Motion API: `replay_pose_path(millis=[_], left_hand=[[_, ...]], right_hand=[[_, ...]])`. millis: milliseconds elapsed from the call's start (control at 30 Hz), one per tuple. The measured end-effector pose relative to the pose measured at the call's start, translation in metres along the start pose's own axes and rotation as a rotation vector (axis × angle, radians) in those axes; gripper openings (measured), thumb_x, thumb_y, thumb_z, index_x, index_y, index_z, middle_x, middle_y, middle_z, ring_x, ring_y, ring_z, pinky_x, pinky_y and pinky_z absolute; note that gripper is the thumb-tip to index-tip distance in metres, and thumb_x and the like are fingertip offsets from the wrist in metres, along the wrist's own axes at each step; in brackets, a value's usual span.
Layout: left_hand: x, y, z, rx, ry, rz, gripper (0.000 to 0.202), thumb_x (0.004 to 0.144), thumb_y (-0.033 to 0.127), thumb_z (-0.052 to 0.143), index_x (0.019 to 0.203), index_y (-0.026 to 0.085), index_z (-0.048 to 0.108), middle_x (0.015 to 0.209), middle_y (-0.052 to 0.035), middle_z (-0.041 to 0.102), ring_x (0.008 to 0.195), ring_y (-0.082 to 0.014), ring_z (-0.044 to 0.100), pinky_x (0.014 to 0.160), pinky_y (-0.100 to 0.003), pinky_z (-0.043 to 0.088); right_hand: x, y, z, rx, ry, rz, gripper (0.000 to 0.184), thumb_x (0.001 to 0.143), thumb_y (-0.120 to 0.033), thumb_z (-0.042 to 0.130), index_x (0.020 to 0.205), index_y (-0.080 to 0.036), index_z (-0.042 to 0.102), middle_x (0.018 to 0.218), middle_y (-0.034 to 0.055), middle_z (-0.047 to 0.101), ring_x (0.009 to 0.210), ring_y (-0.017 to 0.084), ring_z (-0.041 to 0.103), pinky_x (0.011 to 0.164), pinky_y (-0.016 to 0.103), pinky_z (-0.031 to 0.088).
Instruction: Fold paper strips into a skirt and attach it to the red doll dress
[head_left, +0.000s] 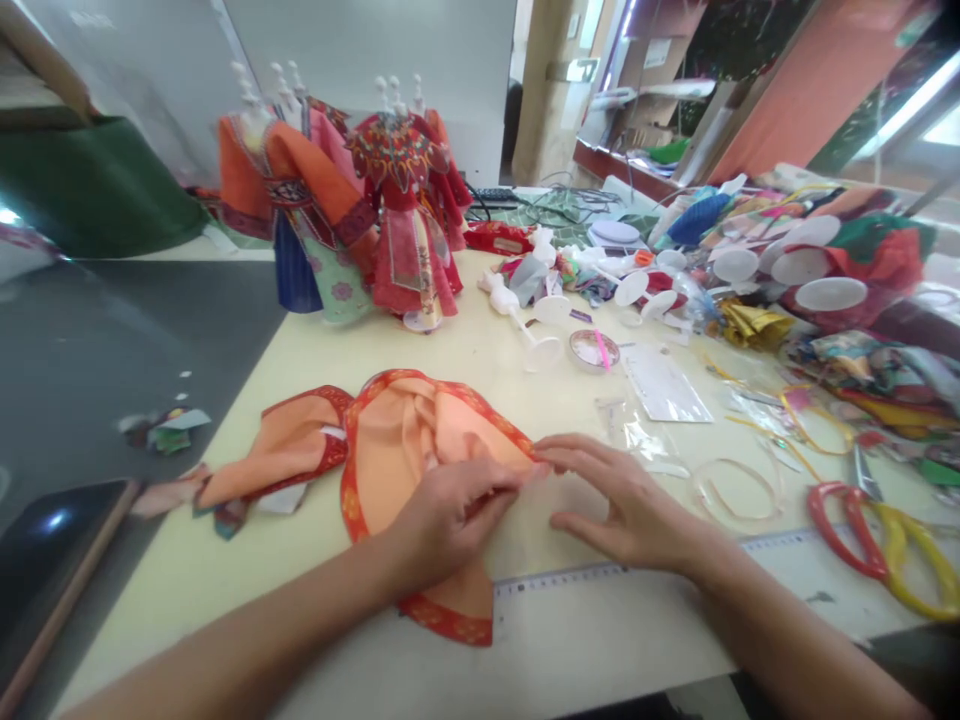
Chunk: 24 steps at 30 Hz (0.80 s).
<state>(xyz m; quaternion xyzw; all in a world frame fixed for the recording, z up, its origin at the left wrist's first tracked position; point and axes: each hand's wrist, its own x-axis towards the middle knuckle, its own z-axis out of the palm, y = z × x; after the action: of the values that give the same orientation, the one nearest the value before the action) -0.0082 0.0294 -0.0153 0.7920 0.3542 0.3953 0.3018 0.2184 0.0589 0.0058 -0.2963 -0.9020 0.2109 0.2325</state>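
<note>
Pale wall, tan pillar, dark grey tabletop left, bright light tube right.

Pale yellow worktable, steel ruler along near edge, red-trimmed orange cloth & 2nd orange piece mid-left. Far end: 2 dressed doll figures on stands, loose white plastic stands nearby, round clear dish w/ pink strip. Right side: clear plastic bag, white card, clear ribbon loop, red- & yellow-handled scissors, heap of fabric scraps far right.
</note>
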Motion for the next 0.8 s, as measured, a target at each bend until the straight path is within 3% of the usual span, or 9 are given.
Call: replay_pose_path(millis=[67,133,267,333,400,500,633,733,800], left_hand=[[0.001,0.004,-0.003,-0.041,-0.009,0.051,0.014,0.086,0.014,0.052,0.097,0.017,0.061,0.089,-0.0037,0.068,0.081,-0.012,0.063,0.073,-0.023,0.05],[0.004,0.006,-0.012,-0.028,0.059,0.066,0.014,0.084,0.017,0.055,0.097,0.017,0.062,0.089,-0.0048,0.069,0.082,-0.0139,0.063,0.073,-0.024,0.051],[0.012,-0.002,-0.047,0.144,0.308,-0.088,0.011,0.084,0.02,0.056,0.09,0.017,0.064,0.087,-0.0047,0.069,0.083,-0.015,0.063,0.075,-0.026,0.05],[0.014,-0.011,-0.063,0.206,0.348,-0.166,0.012,0.084,0.023,0.055,0.086,0.017,0.065,0.085,-0.004,0.069,0.08,-0.0151,0.063,0.073,-0.026,0.05],[0.015,-0.019,-0.073,0.228,0.338,-0.211,0.013,0.083,0.024,0.056,0.086,0.017,0.066,0.084,-0.0037,0.069,0.078,-0.0156,0.063,0.071,-0.026,0.049],[0.015,-0.025,-0.078,0.225,0.301,-0.234,0.016,0.084,0.026,0.054,0.088,0.017,0.067,0.085,-0.004,0.069,0.078,-0.0157,0.063,0.07,-0.026,0.049],[0.014,-0.02,-0.08,0.302,0.219,-0.233,0.017,0.085,0.025,0.052,0.088,0.017,0.066,0.08,-0.0018,0.068,0.072,-0.0129,0.059,0.065,-0.024,0.045],[0.014,-0.013,-0.087,0.356,0.081,-0.264,0.018,0.086,0.025,0.05,0.086,0.018,0.067,0.078,0.0,0.067,0.071,-0.0123,0.058,0.061,-0.022,0.042],[0.013,-0.008,-0.094,0.377,-0.025,-0.296,0.018,0.086,0.024,0.049,0.086,0.019,0.067,0.08,0.0007,0.067,0.072,-0.0126,0.058,0.06,-0.022,0.041]], right_hand=[[0.001,-0.007,0.009,0.029,-0.044,-0.032,0.024,0.085,-0.02,0.055,0.109,-0.019,0.056,0.102,0.0063,0.062,0.087,0.015,0.059,0.076,0.027,0.048],[0.001,-0.008,0.016,0.059,0.003,-0.029,0.017,0.087,-0.012,0.045,0.095,-0.019,0.059,0.082,0.0014,0.064,0.071,0.011,0.059,0.066,0.023,0.046],[0.005,0.001,0.017,0.081,0.189,0.119,0.017,0.084,-0.011,0.045,0.09,-0.019,0.059,0.077,0.0008,0.064,0.068,0.011,0.06,0.062,0.022,0.045],[0.011,0.006,0.011,0.088,0.227,0.211,0.015,0.083,-0.013,0.047,0.087,-0.018,0.06,0.073,0.0006,0.064,0.066,0.012,0.06,0.058,0.023,0.044],[0.024,0.009,0.002,0.096,0.255,0.255,0.014,0.082,-0.015,0.048,0.085,-0.018,0.062,0.071,0.0007,0.064,0.064,0.014,0.059,0.057,0.024,0.044],[0.057,0.012,-0.017,0.086,0.327,0.198,0.017,0.08,-0.013,0.048,0.084,-0.019,0.063,0.079,0.003,0.066,0.076,0.017,0.062,0.069,0.029,0.049],[0.108,0.015,-0.035,-0.081,0.399,0.022,0.036,0.076,-0.007,0.047,0.107,-0.02,0.058,0.119,0.0073,0.059,0.112,0.023,0.054,0.093,0.038,0.044],[0.12,0.007,-0.028,-0.347,0.355,0.011,0.06,0.073,-0.007,0.052,0.131,-0.017,0.041,0.143,0.0121,0.035,0.131,0.031,0.034,0.101,0.049,0.036],[0.111,-0.005,-0.013,-0.423,0.306,-0.02,0.051,0.078,-0.009,0.051,0.128,-0.015,0.045,0.138,0.0138,0.041,0.125,0.032,0.04,0.098,0.049,0.038]])
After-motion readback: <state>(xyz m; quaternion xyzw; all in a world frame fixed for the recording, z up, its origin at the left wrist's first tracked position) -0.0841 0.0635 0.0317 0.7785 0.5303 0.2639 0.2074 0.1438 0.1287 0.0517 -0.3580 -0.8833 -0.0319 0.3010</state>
